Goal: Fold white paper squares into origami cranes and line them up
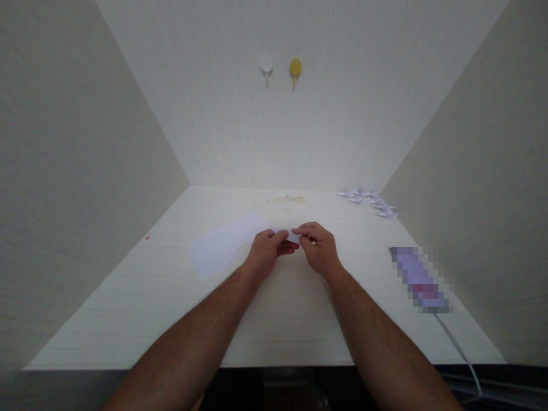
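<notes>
Between my two hands, above the middle of the white table, is a small piece of folded white paper [293,236]. My left hand [269,249] grips its left side, with the thumb on top and the fingers underneath. At its right side my right hand [317,244] pinches the paper between thumb and fingers. Much of the paper is covered by my fingers, so its full shape is hidden. Sheets of white paper [222,245] lie flat on the table just left of my left hand.
Several small folded paper pieces [368,198] cluster at the table's back right corner. A blurred-out flat device [417,279] with a white cable [456,339] lies on the right. White [266,64] and yellow [295,67] hooks are on the back wall. Panels enclose both sides.
</notes>
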`<state>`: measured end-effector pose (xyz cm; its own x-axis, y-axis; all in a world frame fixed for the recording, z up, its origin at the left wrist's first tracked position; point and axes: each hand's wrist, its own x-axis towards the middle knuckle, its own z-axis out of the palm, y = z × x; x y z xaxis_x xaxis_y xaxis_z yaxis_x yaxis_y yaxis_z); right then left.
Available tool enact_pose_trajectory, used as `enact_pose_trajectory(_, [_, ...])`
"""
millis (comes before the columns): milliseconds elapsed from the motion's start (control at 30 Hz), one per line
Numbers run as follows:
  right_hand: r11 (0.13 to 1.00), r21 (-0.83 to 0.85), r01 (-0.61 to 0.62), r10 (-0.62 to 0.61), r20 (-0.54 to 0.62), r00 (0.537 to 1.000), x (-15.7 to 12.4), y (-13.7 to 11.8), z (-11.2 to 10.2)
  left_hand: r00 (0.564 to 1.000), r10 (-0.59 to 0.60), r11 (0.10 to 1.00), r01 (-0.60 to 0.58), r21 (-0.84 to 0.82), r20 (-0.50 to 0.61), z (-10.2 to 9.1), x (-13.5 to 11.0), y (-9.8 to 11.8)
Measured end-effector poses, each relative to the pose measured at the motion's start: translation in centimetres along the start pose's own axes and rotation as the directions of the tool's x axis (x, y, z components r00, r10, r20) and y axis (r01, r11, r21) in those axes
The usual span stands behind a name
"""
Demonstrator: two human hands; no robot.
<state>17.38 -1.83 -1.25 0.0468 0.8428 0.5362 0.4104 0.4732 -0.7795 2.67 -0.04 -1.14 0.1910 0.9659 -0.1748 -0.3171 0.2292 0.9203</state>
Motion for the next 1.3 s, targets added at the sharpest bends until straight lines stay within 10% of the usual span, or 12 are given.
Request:
enact_pose_trajectory(200, [0.917,0.126,-0.378,0.373,0.065,0.926,0.5,-0.6,-0.1,0.998,0.028,0.997,-0.032,0.068,0.062,0.4,-0.4,0.2])
enact_pose_trajectory(567, [0.929,0.049,-0.366,0.356,0.14,0.924,0.3,-0.7,0.2,0.956,0.294,0.84,-0.255,0.479,-0.006,-0.8,0.1,0.1])
enact_pose_trajectory(1300, [0.957,-0.029,-0.289,0.289,0.212,0.934,0.5,-1.2,0.3,0.943,0.329,0.835,-0.269,0.48,-0.045,0.1,-0.9,0.7])
